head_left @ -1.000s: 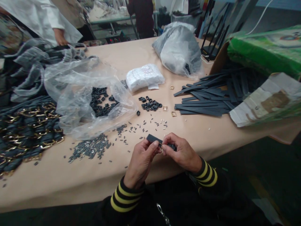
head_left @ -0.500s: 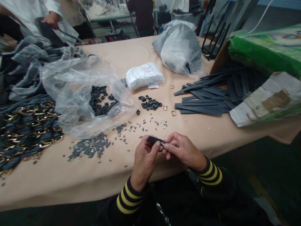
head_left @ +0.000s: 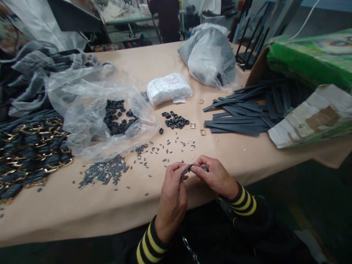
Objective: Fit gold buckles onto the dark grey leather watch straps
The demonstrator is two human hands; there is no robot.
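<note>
Strap point(head_left: 186, 172) is held off the table point(head_left: 233, 159), over its near edge, between the two hands. Dark, narrow in this view, partly covered by fingers.

Left hand point(head_left: 172, 194): strap is pinched between thumb and fingers. Right hand point(head_left: 216, 178): thumb and index are pressed together on the strap's right-hand part. Another dark piece shows at the right hand's knuckles; whether it belongs to the same strap cannot be told. Fingertips of both hands are nearly touching. Detail at the pinch is too small to be read.

Handling, judged by eye: strap should be light, bendy with some spring, not fragile. Surface looks matt, so little slip is expected. Best gripped across its flat faces, thumb against finger, close to the end; if gripped farther back, it would probably flex or twist. An edge-to-edge squeeze would likely let it roll.

Around the hands: three gold buckles point(head_left: 202, 132) are laid out beyond them, apart from each other. Loops point(head_left: 177, 121) are heaped just left of the buckles; more are seen in the clear bag point(head_left: 78, 137). Small bits point(head_left: 106, 170) are piled to the left, with strays scattered nearer the hands; being tiny and loose, they would be easily knocked. Strips point(head_left: 236, 125) are stacked at right, by the mouth of the green box point(head_left: 305, 58).
</note>
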